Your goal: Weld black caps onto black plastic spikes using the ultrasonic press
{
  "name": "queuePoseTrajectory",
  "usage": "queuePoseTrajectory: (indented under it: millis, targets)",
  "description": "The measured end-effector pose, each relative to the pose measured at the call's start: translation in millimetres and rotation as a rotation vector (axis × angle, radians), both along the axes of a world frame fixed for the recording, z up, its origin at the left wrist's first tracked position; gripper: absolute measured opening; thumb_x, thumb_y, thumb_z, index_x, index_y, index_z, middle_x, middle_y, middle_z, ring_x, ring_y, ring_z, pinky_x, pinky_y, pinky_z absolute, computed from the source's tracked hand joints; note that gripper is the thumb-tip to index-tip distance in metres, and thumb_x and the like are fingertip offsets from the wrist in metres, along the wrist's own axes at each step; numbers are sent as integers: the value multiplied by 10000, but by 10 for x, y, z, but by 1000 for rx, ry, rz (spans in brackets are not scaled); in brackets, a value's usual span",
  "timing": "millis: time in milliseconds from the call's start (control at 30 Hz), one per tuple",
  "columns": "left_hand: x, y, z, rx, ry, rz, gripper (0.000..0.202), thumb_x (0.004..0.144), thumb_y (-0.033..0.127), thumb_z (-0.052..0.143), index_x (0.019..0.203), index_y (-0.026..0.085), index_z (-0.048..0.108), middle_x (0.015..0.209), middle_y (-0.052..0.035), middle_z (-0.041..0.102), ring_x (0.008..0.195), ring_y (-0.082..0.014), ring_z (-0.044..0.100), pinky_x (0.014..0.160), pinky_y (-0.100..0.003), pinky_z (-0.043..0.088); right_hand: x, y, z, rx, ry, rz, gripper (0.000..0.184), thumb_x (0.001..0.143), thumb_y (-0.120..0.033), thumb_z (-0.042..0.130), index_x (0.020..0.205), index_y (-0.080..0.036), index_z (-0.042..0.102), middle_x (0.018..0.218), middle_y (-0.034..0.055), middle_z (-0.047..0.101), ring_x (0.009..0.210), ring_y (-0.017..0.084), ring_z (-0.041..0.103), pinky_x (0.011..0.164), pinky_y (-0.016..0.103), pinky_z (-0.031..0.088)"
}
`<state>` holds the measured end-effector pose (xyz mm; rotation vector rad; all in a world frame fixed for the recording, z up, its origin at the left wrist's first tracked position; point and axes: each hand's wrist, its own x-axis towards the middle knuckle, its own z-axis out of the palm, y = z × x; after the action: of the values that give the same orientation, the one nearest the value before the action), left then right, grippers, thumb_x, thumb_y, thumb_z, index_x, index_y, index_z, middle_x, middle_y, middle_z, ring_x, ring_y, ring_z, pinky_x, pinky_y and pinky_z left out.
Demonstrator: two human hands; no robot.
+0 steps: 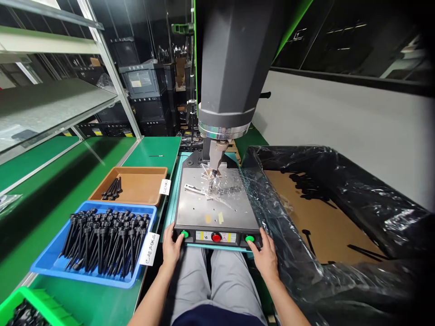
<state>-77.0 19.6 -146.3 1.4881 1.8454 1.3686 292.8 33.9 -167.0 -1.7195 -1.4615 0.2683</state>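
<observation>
My left hand [171,246] rests at the left front corner of a bench press machine's base [251,206], its thumb on the green button [184,234]. At the right front corner, my right hand [267,258] has its thumb at the other green button [249,238]. Both hands are empty, with fingers laid along the base's sides and thumbs apart. Between them is a red button [216,237]. The tapered metal horn [216,156] comes down to a small dark part [214,173] at a fixture on the metal plate. Clear shreds there hide the exact contact.
At left, a blue tray [93,280] holds many black stemmed plastic parts; a brown tray [136,174] holds several more. A green bin [44,303] stands nearer. To the right, a large box lined with black plastic [299,226] contains black parts. Shelving [115,68] rises at left.
</observation>
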Motion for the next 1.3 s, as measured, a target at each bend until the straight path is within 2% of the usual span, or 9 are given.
queuePoseTrajectory:
  millis: [233,367,533,733,900,1033,1167,1233,1300]
  targets:
    - [-41,-11,120,-12,-12,-43,545,832,387,621,1335,215,503,1315,-132,531,1193,-259,529,948,-415,473,-12,-21,31,-26,47,37,754,836,-627,521,1452,-214,386,1382,156,462,1258,340,474,969,482,476]
    - [17,-7,214,5,25,38,482,856,391,580,1298,204,539,1268,-130,561,1165,-267,550,960,-443,473,9,-25,22,-33,54,35,760,825,-631,532,1450,-222,393,1395,155,456,1258,344,475,929,484,504]
    - [231,101,490,145,108,123,421,878,332,560,1277,199,538,1275,-135,549,1226,-271,502,1060,-478,395,-5,-30,30,-55,69,26,781,814,-641,532,1451,-212,394,1389,163,462,1255,347,477,885,471,525]
    - [560,501,950,203,-103,-87,349,888,302,549,1223,205,561,1278,-124,554,1187,-238,538,980,-414,468,-20,-23,133,-76,174,-8,762,781,-662,549,1379,-194,491,1339,173,514,1147,328,554,786,431,556]
    - [763,1009,1168,122,-318,-218,474,838,313,629,1289,207,529,1338,-138,546,1230,-257,519,1025,-434,418,-106,53,369,79,210,-120,525,850,-569,504,1141,-161,662,1209,174,603,1109,307,581,933,472,495]
    - [873,1358,1249,42,-445,-241,617,744,317,735,1300,172,509,1280,-159,587,1207,-270,536,1000,-421,400,-353,265,569,66,586,-51,454,834,-510,562,1130,-174,640,1156,159,644,1060,298,624,931,487,500]
    - [926,1472,1329,-57,-584,-321,606,703,341,759,1231,149,531,861,-54,676,840,-191,637,803,-331,458,-560,625,726,14,1185,68,419,741,-424,712,1083,-207,603,1132,130,659,1032,280,654,830,438,550]
    - [924,1446,1384,-85,-643,-365,555,684,362,767,1154,149,563,695,7,627,696,-164,614,723,-302,453,-581,787,806,-44,1382,129,348,706,-334,751,1009,-223,620,1092,100,674,950,233,675,694,335,564]
    - [911,1400,1447,-109,-682,-391,490,655,375,784,1050,153,598,624,32,594,630,-154,598,686,-292,448,-575,898,892,-140,1495,230,277,708,-271,744,964,-233,644,1017,65,689,756,157,664,482,212,479]
